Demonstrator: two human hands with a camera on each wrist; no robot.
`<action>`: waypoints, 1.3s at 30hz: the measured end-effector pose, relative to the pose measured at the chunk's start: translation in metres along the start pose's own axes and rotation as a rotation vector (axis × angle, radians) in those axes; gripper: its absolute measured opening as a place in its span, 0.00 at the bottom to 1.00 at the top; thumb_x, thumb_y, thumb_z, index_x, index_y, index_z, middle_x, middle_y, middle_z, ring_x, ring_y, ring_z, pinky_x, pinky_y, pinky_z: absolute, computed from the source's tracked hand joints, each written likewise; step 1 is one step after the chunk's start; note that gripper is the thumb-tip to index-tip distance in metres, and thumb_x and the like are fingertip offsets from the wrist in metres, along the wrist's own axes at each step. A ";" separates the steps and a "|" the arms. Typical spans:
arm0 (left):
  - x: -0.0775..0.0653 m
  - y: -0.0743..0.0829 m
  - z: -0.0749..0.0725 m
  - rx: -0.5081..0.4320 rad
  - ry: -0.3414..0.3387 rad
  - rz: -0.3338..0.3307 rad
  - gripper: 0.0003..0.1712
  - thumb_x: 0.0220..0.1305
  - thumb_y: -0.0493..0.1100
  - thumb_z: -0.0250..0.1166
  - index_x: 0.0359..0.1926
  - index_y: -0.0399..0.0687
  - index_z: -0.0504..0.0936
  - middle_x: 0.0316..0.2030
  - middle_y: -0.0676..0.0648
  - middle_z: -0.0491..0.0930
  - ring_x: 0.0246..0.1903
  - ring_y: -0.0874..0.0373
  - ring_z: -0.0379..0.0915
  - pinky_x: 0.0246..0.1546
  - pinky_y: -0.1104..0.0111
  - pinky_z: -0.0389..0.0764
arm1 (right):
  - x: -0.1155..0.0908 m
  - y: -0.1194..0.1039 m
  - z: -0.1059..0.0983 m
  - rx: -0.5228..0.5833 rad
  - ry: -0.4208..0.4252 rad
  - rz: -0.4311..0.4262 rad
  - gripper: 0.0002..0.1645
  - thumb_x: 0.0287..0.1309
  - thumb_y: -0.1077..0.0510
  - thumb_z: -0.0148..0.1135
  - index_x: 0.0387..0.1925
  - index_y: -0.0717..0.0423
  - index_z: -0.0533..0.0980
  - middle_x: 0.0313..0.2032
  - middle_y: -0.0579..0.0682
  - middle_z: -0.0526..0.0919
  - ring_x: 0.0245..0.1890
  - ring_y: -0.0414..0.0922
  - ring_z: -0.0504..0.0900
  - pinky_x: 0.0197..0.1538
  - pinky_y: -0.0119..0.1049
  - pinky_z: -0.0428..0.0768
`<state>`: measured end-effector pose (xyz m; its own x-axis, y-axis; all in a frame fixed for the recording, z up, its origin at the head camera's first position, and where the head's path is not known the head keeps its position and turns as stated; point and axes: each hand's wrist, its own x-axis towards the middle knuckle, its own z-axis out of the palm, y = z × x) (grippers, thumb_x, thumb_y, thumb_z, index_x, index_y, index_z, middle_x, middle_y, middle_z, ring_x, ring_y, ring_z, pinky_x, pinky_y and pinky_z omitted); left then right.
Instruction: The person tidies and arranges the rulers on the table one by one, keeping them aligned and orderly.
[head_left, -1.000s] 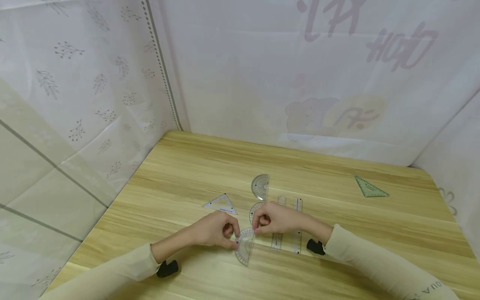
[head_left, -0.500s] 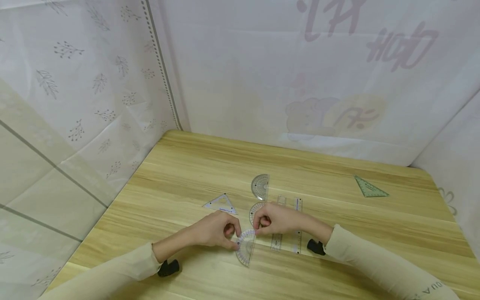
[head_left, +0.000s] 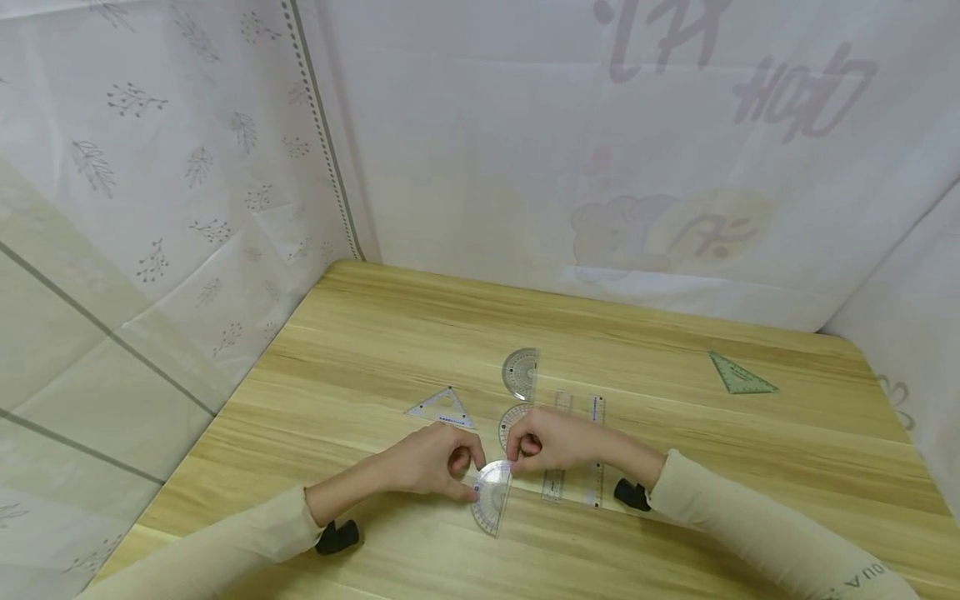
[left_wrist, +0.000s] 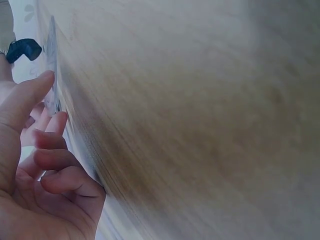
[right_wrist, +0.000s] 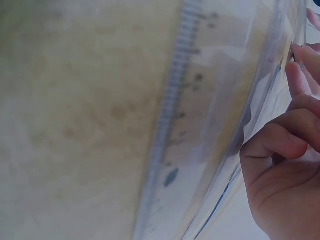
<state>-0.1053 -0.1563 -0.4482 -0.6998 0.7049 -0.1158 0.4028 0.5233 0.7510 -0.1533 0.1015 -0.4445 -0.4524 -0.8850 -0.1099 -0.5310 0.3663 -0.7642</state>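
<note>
A clear half-round protractor is held between both hands, its straight edge facing right. My left hand pinches its curved left side with thumb and forefinger. At its upper corner, my right hand grips it with thumb and forefinger. The left wrist view shows the protractor edge-on at the left thumb, close over the table. Partly behind the right hand lies a second protractor. Two clear rulers run under the right wrist, a shorter one and a longer one.
A third protractor lies farther back on the wooden table. A clear set square is behind the left hand, and a green set square lies far right. Printed curtains surround the table's back and sides.
The held protractor has shifted very slightly toward the front and right, and the glare on it has changed. Both hands keep their grip, following it by a small amount.
</note>
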 end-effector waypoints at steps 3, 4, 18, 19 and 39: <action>0.000 0.000 0.000 0.002 -0.004 -0.006 0.16 0.51 0.43 0.82 0.36 0.54 0.82 0.21 0.59 0.69 0.22 0.69 0.62 0.26 0.74 0.65 | 0.000 0.000 0.001 -0.011 0.001 0.002 0.07 0.61 0.58 0.73 0.30 0.45 0.82 0.17 0.35 0.66 0.19 0.30 0.62 0.27 0.26 0.64; 0.000 0.000 0.000 0.003 -0.005 -0.007 0.16 0.51 0.43 0.82 0.36 0.54 0.82 0.20 0.59 0.69 0.22 0.69 0.62 0.26 0.74 0.65 | 0.000 0.000 0.001 -0.014 0.002 0.001 0.07 0.61 0.58 0.73 0.30 0.45 0.82 0.17 0.35 0.66 0.19 0.30 0.62 0.27 0.26 0.64; 0.000 0.000 0.001 0.024 0.001 0.002 0.20 0.51 0.47 0.82 0.41 0.53 0.81 0.21 0.59 0.71 0.21 0.69 0.63 0.24 0.74 0.66 | -0.003 0.001 -0.003 0.023 0.011 -0.011 0.06 0.61 0.60 0.72 0.31 0.47 0.82 0.18 0.37 0.67 0.20 0.31 0.62 0.28 0.26 0.64; 0.000 0.000 0.001 0.024 0.002 0.006 0.20 0.51 0.47 0.82 0.41 0.53 0.81 0.21 0.59 0.71 0.21 0.69 0.63 0.24 0.74 0.66 | -0.004 0.000 -0.004 0.034 0.014 -0.013 0.06 0.61 0.60 0.72 0.32 0.47 0.82 0.18 0.37 0.67 0.20 0.31 0.62 0.28 0.26 0.65; 0.035 0.020 -0.027 -0.046 0.095 0.145 0.23 0.64 0.47 0.73 0.54 0.41 0.78 0.23 0.58 0.70 0.22 0.66 0.64 0.26 0.71 0.70 | -0.063 0.005 -0.049 0.105 -0.075 -0.008 0.25 0.66 0.49 0.70 0.56 0.60 0.76 0.29 0.43 0.78 0.25 0.35 0.72 0.30 0.30 0.73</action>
<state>-0.1373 -0.1340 -0.4193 -0.6897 0.7219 0.0562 0.4775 0.3951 0.7848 -0.1623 0.1730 -0.4102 -0.3911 -0.9084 -0.1474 -0.4550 0.3302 -0.8270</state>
